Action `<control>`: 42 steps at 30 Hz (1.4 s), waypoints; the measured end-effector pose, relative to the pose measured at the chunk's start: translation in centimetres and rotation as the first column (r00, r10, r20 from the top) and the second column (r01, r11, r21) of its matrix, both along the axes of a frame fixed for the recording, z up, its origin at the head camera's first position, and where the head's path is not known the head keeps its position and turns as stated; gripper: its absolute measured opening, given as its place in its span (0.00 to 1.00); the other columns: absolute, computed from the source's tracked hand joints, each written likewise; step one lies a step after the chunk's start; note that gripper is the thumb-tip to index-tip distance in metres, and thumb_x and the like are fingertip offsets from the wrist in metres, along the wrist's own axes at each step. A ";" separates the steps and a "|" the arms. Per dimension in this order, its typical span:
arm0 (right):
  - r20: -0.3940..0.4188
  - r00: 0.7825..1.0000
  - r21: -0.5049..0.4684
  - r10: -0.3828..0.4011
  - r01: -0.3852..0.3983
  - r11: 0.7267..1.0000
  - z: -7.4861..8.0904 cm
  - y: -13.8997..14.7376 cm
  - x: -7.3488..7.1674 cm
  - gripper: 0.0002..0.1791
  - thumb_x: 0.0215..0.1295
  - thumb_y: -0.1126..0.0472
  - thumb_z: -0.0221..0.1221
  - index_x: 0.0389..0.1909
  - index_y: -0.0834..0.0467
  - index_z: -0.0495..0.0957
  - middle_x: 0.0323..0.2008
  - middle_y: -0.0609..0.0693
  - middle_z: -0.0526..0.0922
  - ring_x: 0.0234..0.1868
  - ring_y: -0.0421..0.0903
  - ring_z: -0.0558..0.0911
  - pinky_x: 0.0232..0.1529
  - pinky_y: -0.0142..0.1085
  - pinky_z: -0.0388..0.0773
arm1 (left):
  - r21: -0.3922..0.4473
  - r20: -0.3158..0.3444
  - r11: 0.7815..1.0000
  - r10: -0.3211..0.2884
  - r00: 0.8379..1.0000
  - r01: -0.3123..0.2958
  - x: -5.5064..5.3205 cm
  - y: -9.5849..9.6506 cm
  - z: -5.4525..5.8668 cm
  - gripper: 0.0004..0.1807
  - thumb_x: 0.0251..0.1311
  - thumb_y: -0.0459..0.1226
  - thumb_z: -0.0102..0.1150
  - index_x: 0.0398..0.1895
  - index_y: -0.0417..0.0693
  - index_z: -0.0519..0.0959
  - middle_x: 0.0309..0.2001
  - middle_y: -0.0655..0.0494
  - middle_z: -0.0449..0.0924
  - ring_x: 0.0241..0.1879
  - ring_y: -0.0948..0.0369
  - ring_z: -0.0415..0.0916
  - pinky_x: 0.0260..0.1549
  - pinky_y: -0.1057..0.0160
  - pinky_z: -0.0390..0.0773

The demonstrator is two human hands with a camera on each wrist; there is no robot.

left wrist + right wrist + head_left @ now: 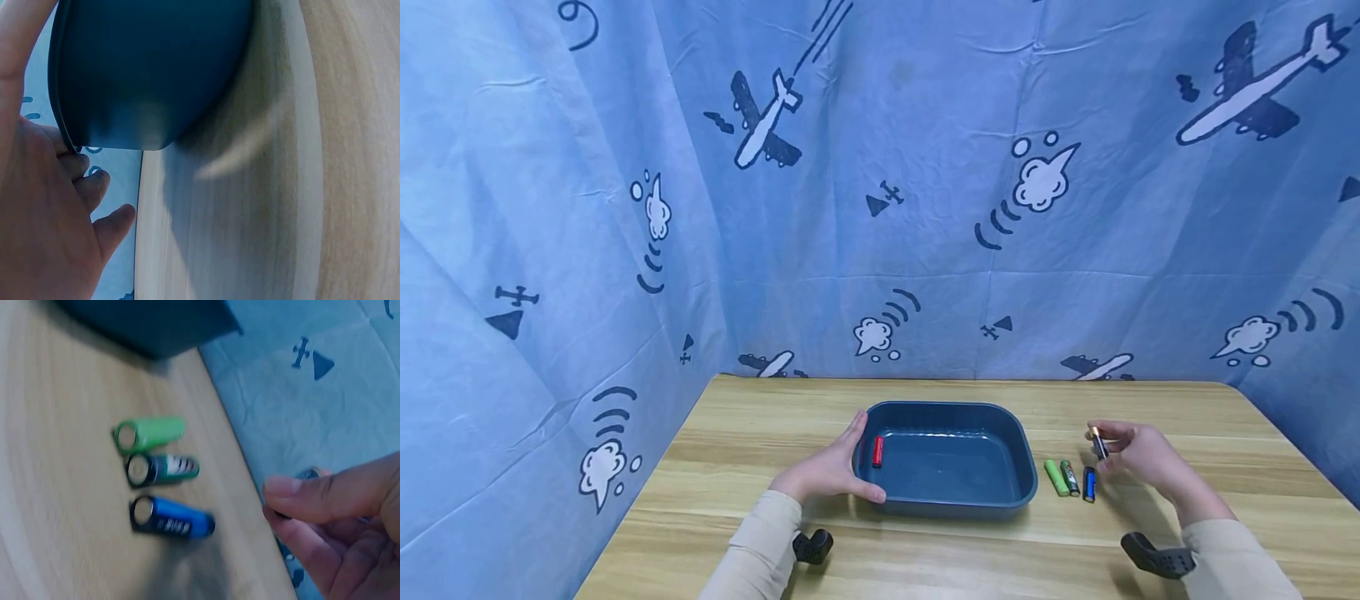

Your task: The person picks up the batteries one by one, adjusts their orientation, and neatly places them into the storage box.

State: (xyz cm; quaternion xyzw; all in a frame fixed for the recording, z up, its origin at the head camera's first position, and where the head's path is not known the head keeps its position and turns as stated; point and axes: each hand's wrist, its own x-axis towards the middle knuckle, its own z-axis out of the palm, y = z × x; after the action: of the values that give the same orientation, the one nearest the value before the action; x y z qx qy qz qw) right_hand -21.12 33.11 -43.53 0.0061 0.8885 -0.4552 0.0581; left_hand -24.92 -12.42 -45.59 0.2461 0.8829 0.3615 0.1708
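Note:
A dark blue rectangular basin (955,505) sits on the wooden table, with a red battery (877,451) inside near its left wall. My left hand (831,468) grips the basin's left end, thumb along the near rim and fingers at the far-left side. In the head view, my right hand (1142,454) pinches a black battery with a copper-coloured end (1099,443) above the table; the fingers mostly hide it in the right wrist view. Below and left of that hand lie a light green battery (150,433), a dark green and white battery (164,470) and a blue battery (172,517).
The wooden table (760,417) reaches back to a blue curtain (925,250) printed with planes and clouds. Another stretch of curtain hangs along the left side. Black wrist mounts (1157,557) stick out from both sleeves.

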 end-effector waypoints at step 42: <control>0.052 0.998 -0.154 -0.042 0.050 0.987 3.7 -5.7 -2.4 0.44 0.48 0.65 0.70 0.64 0.72 0.59 0.50 0.64 0.75 0.44 0.44 0.78 0.54 0.50 0.69 | 0.015 0.000 1.000 -0.008 1.000 0.008 -0.1 -0.1 0.1 0.69 0.38 0.53 0.73 0.73 0.48 0.32 0.73 0.51 0.28 0.71 0.54 0.34 0.65 0.50 0.48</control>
State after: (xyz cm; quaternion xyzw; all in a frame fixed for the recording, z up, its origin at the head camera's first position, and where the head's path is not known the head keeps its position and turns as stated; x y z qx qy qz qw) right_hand -23.51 27.45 -39.78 0.0330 0.8482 -0.5240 0.0693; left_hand -24.99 -12.55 -45.44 0.2510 0.8791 0.3675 0.1706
